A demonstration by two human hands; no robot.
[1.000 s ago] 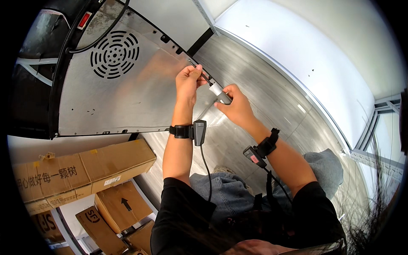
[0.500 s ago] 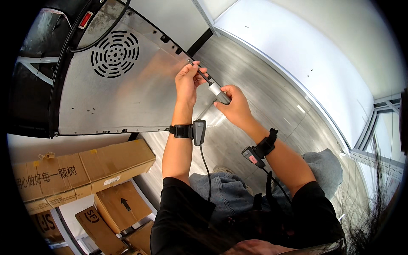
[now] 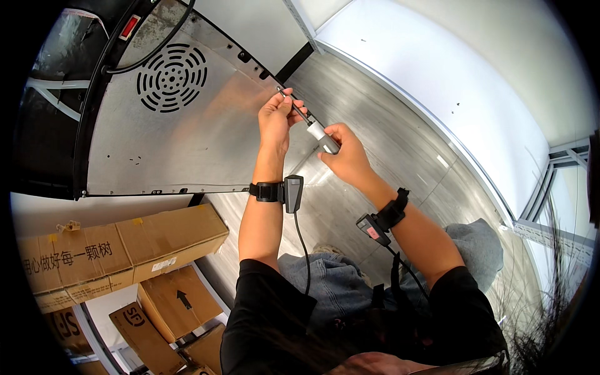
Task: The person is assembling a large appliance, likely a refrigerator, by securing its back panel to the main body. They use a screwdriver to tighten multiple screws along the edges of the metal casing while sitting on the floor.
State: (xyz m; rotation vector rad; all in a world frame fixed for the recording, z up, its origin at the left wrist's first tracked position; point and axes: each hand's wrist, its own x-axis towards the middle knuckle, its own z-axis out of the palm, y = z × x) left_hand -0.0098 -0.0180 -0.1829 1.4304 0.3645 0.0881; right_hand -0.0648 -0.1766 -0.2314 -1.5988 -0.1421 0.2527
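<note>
A screwdriver (image 3: 317, 131) with a grey and white handle and a long thin shaft points up and left toward the edge of a bare metal panel (image 3: 156, 147). My right hand (image 3: 350, 156) is closed around the handle, thumb and fingers on its sides. Near the tip, my left hand (image 3: 275, 125) pinches the shaft between thumb and fingers, its other fingers spread beside the panel edge. The tip lies close to that edge; whether it sits in a screw is too small to tell. Both wrists wear black straps with small cabled boxes.
The panel has a round slotted vent (image 3: 172, 77), a black cable (image 3: 147, 59) and a red switch (image 3: 129, 27). Cardboard boxes (image 3: 172, 240) stand at lower left. A white platform (image 3: 431, 81) with a metal rim curves along the right, beside the grey floor (image 3: 400, 144).
The screwdriver handle has turned slightly in my right hand, showing a pale patch on its side. My left hand stays almost in place on the shaft.
</note>
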